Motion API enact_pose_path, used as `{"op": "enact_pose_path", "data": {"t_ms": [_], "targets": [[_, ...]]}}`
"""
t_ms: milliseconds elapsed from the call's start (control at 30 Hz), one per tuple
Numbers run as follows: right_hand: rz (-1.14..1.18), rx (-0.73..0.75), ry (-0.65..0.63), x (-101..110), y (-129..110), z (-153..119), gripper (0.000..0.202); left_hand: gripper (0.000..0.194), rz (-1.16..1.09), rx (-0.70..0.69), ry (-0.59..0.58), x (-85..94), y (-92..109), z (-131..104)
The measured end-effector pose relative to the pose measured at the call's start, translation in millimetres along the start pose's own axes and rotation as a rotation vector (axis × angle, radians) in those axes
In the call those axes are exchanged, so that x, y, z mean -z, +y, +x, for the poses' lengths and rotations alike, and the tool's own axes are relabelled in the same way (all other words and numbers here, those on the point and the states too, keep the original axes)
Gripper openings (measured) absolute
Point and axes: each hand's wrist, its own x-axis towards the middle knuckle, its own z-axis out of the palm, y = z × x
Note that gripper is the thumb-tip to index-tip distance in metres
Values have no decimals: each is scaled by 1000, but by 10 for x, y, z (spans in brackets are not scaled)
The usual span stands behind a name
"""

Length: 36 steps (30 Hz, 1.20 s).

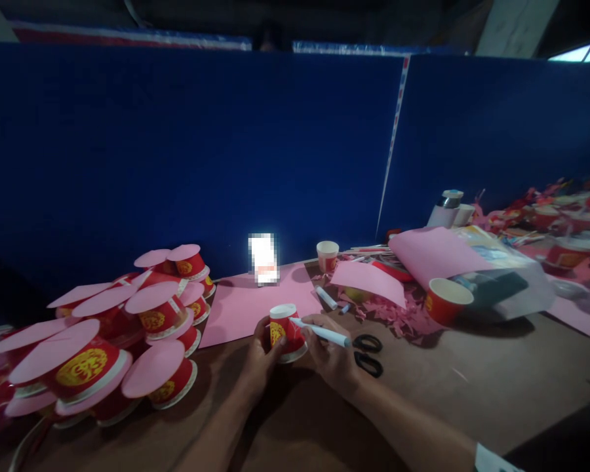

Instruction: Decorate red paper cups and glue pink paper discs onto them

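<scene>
So from where I'm standing, the red paper cup (295, 328) is flipped wide rim down over the middle of the table (452, 393), glossy with a gold print. Left hand (263, 346) has it gripped round the side; right hand (332, 354) is closed on a slim pale marker (327, 335), tip right at the cup wall. Can't tell if the cup touches the tabletop. Just right of the hands: smooth black scissor loops (358, 353). Behind, a flat pink sheet (240, 307) runs toward the back edge, with crinkly pink shreds (398, 316) right of it. Toward the left edge, a pile of upturned cups (86, 367) wearing flat round pink discs (155, 368). Matte blue partition (201, 144) behind everything.
</scene>
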Motion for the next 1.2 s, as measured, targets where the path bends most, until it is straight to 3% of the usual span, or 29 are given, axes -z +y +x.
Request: {"op": "enact_pose_path", "data": {"t_ms": [700,1200], "targets": [[35,13,-13,4,-49,23,14,54,58,-7,-57,33,-50,7],[11,-56,5,24,-14,20,10,51,23,34,9,9,-38,12]]}}
